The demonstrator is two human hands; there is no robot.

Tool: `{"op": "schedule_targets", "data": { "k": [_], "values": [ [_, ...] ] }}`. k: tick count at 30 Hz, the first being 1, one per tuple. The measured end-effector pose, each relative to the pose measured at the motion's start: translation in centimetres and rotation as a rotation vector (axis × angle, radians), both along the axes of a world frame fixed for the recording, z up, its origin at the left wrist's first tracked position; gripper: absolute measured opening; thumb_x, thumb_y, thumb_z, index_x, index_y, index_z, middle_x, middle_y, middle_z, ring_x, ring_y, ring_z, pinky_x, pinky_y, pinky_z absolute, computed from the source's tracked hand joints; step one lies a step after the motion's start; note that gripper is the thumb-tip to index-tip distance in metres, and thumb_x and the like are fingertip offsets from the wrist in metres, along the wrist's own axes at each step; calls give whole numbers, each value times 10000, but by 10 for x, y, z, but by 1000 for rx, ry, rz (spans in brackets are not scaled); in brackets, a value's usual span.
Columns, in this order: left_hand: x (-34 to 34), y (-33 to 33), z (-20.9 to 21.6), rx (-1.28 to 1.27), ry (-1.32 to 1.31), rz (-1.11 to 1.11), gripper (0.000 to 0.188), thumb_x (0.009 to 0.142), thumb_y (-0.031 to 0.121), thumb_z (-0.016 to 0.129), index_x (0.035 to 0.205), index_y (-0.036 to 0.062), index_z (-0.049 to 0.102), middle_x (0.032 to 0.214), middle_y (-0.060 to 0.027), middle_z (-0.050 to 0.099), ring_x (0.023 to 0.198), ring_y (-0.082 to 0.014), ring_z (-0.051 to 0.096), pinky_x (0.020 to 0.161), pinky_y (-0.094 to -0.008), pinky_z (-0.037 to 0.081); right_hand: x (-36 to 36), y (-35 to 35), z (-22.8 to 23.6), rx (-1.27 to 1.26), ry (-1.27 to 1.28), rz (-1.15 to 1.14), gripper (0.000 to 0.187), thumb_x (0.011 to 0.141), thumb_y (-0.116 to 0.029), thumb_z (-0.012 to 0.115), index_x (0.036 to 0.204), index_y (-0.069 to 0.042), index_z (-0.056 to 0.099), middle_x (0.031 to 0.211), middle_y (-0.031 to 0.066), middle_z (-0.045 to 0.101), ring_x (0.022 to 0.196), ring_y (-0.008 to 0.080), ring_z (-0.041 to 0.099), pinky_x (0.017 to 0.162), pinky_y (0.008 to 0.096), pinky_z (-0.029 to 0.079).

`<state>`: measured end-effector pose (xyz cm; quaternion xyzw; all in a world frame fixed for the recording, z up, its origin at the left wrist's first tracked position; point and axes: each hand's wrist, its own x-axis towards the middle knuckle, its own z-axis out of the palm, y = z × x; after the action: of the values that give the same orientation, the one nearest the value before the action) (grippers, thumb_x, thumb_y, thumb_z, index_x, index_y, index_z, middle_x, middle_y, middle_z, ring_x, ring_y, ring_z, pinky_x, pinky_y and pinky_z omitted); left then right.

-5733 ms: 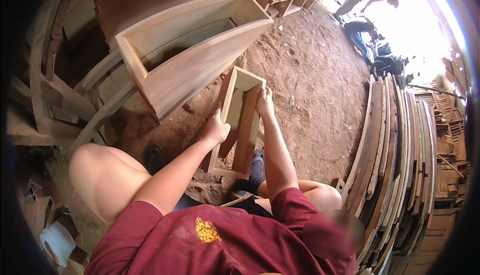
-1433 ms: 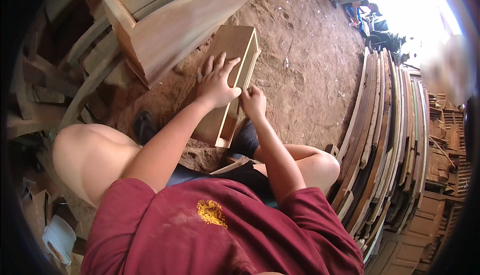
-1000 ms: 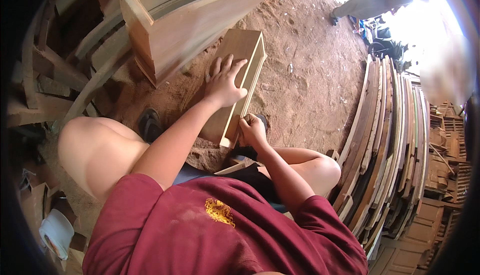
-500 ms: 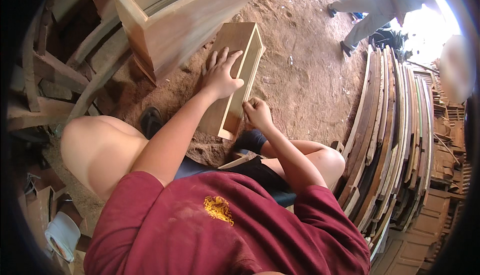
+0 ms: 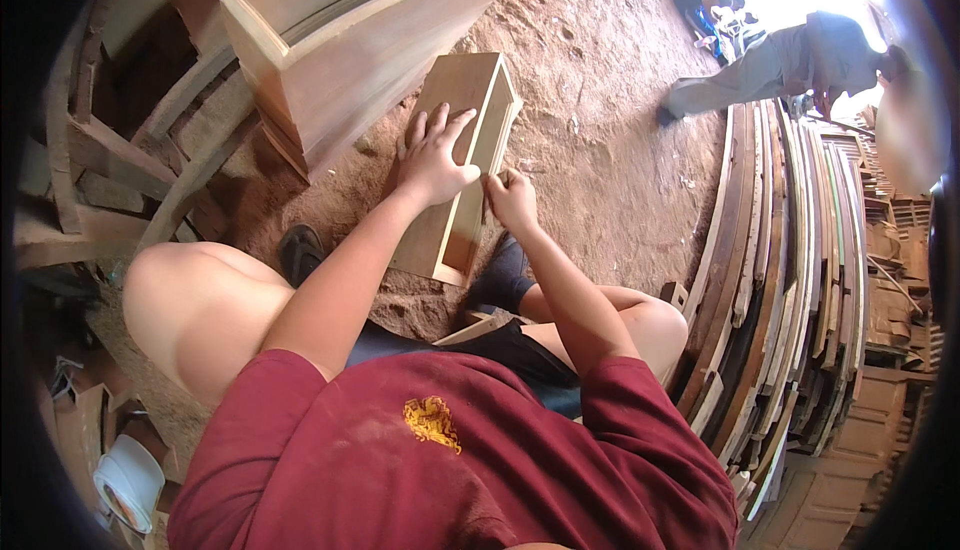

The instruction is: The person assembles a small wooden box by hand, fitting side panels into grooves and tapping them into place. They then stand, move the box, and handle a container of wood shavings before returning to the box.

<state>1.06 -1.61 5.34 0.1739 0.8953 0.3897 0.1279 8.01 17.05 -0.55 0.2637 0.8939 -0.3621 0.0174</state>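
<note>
A light wooden drawer-like box rests on its side on the dirt floor in front of me, its hollow facing right. My left hand lies on its upper panel with fingers spread, pressing flat and gripping nothing. Against the right-hand edge of the box is my right hand, its fingers curled closed. Whatever may be pinched in those fingers is hidden from view.
A larger wooden cabinet carcass stands just beyond the box on the left. Curved timber pieces crowd the left side. Long stacked planks line the right. Another person walks at the far right.
My right hand has slid away from me along the box's edge, while my left hand stays on the panel. The other person has stepped nearer and to the right.
</note>
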Motion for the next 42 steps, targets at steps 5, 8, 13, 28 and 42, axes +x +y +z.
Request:
{"op": "schedule_targets", "data": {
  "k": [5, 8, 13, 28, 42],
  "values": [
    [-5, -3, -6, 8, 7, -5, 890, 697, 301, 653, 1525, 334, 328, 1632, -108, 214, 1507, -363, 143, 1197, -538, 208, -43, 22, -15, -54, 133, -47, 349, 899, -295, 682, 682, -36, 594, 538, 35, 583, 453, 127, 519, 461, 320, 414],
    [-19, -17, -33, 198, 83, 13, 903, 690, 280, 655, 1525, 143, 339, 1585, -198, 293, 1484, -380, 218, 1211, -444, 212, -40, 21, -27, -171, 153, -88, 315, 927, -293, 655, 740, -44, 606, 623, 34, 605, 526, 118, 549, 472, 307, 415],
    [-39, -32, -64, 428, -16, -30, 902, 706, 280, 659, 1524, 84, 333, 1594, -227, 257, 1502, -363, 177, 1224, -418, 187, -15, -5, -37, -882, 239, -303, 253, 1024, -291, 543, 1095, -50, 571, 866, 28, 625, 667, 120, 588, 514, 286, 485],
    [-27, -1, -93, 435, -382, 132, 1011, 747, 6, 568, 1589, 85, 13, 1582, -245, 275, 1375, -318, 422, 1071, -352, 407, -3, 35, -29, -710, 358, -200, 329, 1038, -329, 497, 1188, -40, 541, 977, 83, 644, 916, 180, 656, 755, 338, 543],
    [-48, 21, -93, 266, -89, 237, 831, 749, 97, 605, 1504, -35, 285, 1380, -311, 509, 1259, -395, 538, 1080, -406, 433, 11, 59, 10, -711, 316, -330, 290, 1015, -345, 552, 995, -65, 629, 803, -22, 572, 710, 77, 489, 639, 265, 403]
  ]
}}
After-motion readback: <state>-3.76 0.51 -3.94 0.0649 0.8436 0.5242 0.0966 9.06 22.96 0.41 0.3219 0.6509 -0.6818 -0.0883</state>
